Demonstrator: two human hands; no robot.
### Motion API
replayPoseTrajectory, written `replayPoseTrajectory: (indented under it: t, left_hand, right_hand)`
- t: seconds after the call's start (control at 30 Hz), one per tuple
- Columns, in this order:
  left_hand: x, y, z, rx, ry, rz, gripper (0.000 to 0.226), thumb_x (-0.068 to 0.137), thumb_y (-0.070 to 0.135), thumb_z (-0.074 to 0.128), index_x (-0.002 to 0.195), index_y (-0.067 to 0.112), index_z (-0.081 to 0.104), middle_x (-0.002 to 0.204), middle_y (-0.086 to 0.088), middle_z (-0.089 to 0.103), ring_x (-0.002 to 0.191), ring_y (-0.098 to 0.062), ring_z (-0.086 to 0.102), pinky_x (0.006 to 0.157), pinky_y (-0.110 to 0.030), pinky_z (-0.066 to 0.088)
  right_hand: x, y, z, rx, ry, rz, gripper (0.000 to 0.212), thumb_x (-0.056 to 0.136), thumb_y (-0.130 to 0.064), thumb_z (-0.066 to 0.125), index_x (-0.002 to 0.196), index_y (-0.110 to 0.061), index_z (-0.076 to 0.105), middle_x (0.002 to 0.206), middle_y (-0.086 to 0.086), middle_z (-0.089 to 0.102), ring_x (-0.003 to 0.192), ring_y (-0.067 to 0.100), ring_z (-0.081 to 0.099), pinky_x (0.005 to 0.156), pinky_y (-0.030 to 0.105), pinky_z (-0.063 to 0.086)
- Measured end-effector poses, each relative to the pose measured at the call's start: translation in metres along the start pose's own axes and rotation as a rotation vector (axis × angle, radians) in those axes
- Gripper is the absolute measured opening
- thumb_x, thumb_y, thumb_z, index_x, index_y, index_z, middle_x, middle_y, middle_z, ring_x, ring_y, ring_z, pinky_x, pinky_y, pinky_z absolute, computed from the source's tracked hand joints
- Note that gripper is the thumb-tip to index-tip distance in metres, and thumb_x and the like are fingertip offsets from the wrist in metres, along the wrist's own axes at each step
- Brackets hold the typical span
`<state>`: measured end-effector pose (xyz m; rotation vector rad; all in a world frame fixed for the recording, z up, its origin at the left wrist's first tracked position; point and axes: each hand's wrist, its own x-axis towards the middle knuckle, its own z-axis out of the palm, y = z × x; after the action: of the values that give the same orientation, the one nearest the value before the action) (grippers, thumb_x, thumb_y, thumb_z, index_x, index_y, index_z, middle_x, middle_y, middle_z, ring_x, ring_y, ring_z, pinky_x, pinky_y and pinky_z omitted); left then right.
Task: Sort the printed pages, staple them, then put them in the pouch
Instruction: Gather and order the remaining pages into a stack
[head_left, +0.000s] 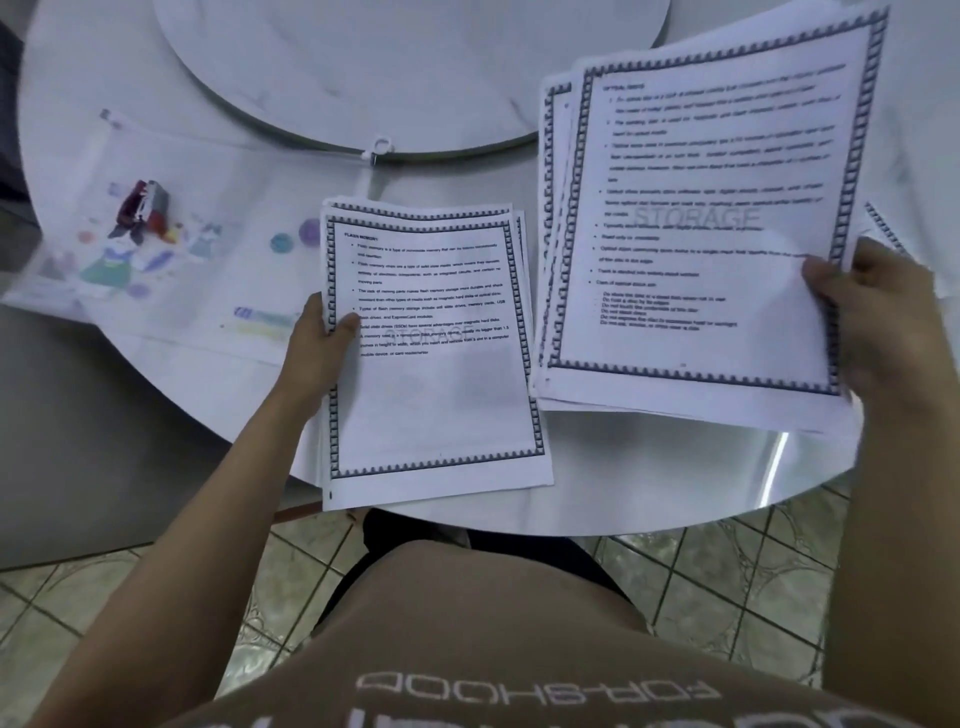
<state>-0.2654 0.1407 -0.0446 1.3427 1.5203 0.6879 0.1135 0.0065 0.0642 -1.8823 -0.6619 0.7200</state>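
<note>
Right stack of pages (701, 218): text motion-blurred, only the "STORAGE" watermark reads; top right corner cut by the frame edge. Lower sheets in both stacks hidden under the top pages. Right hand (883, 322): fingers behind the paper, only the thumb shows. Pouch (171, 244) at far left: blurred, print unreadable. Stapler (143, 205) on it: smeared, shape barely clear. Turntable (415, 78): far part cut off.

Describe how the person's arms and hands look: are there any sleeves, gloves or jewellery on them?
Both forearms are bare to the frame's edge; no sleeves show. The left hand and right hand wear no gloves, and no rings, watch or bracelets are visible. The person wears a tan top with white lettering.
</note>
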Motion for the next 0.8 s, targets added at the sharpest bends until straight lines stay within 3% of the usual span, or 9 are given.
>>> replayPoseTrajectory:
  t: [0.1,0.2,0.4,0.63,0.8]
  left_hand:
    - [0.000,0.000,-0.002,-0.013,-0.019,-0.008,0.026,0.097,0.013,0.045,0.122,0.007,0.046,0.115,-0.001,0.055,0.104,-0.015,0.052,0.090,-0.026,0.041]
    - [-0.001,0.002,-0.001,-0.036,-0.029,-0.013,0.026,0.098,0.016,0.043,0.122,0.008,0.046,0.115,-0.001,0.054,0.103,-0.014,0.051,0.087,-0.025,0.040]
    - [-0.002,0.002,-0.003,-0.072,-0.052,-0.021,0.035,0.100,0.027,0.037,0.130,0.010,0.043,0.119,0.005,0.050,0.110,-0.010,0.047,0.092,-0.024,0.035]
    - [-0.004,0.000,-0.004,-0.088,-0.077,-0.043,0.034,0.098,0.029,0.042,0.127,0.012,0.044,0.121,0.003,0.053,0.108,-0.012,0.050,0.091,-0.027,0.039]
    - [-0.004,0.002,-0.005,-0.088,-0.081,-0.054,0.021,0.096,0.017,0.046,0.117,0.015,0.043,0.115,0.004,0.051,0.102,-0.011,0.049,0.084,-0.022,0.040]
  right_hand:
    - [-0.007,0.006,0.033,0.007,-0.068,-0.018,0.014,0.092,-0.010,0.052,0.088,-0.019,0.061,0.070,-0.015,0.068,0.060,-0.004,0.061,0.057,0.013,0.051]
    - [-0.016,0.021,0.069,-0.054,-0.151,-0.011,0.011,0.093,-0.010,0.051,0.100,-0.011,0.060,0.082,-0.001,0.062,0.066,0.007,0.059,0.056,0.014,0.051]
    - [-0.041,0.052,0.126,-0.141,-0.246,0.004,0.013,0.092,-0.009,0.051,0.098,-0.017,0.059,0.095,0.002,0.064,0.084,0.016,0.061,0.077,0.026,0.049]
    - [-0.066,0.054,0.162,-0.166,-0.302,0.043,0.017,0.094,-0.012,0.049,0.107,-0.015,0.059,0.093,-0.002,0.063,0.085,0.017,0.059,0.069,0.021,0.046]
    - [-0.073,0.051,0.175,-0.216,-0.289,0.050,0.020,0.094,-0.013,0.048,0.111,-0.011,0.058,0.098,0.001,0.062,0.093,0.022,0.060,0.081,0.030,0.048]
